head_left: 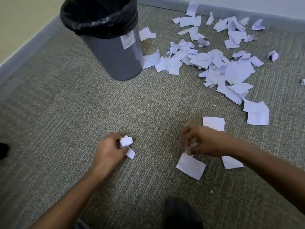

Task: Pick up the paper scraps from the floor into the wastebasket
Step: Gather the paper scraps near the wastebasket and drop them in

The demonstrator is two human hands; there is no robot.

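Observation:
A grey wastebasket [115, 53] with a black liner stands upright on the carpet at the upper left. My left hand [109, 152] grips a few white paper scraps [126, 141], low over the carpet. My right hand [203, 141] pinches the top corner of a white rectangular scrap [190, 166] that touches the floor. Two more loose scraps lie by that hand, one behind it [214, 123] and one under the wrist [231, 162]. A big heap of torn paper scraps [219, 66] spreads to the right of the basket.
The carpet [82, 113] runs to a grey baseboard [24, 52] on the left and along the back wall. A dark shoe [3, 150] shows at the left edge. My dark-clothed knee [179, 212] is at the bottom centre.

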